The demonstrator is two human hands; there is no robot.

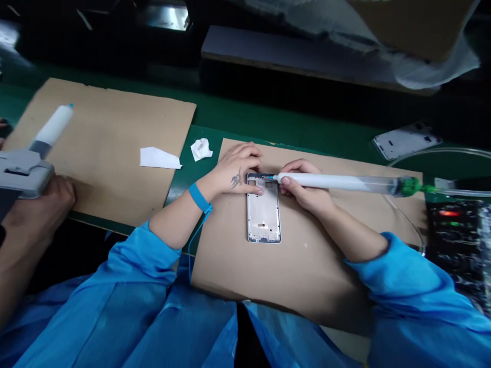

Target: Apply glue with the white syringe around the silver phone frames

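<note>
A phone frame lies flat on brown cardboard in front of me, its silvery inner face up. My left hand steadies it at the upper left, thumb resting on the face and fingers curled by the top edge. A blue band with a cord circles the left wrist. My right hand grips a dispensing syringe filled with white material. The syringe lies nearly level, its thin tip at the frame's top right area. Its rear end has a green fitting joined to a clear tube.
Another phone frame lies at the back right. A black box with red and green lights stands right. White paper pieces lie left. At far left another person's hand holds a grey device beside a second syringe.
</note>
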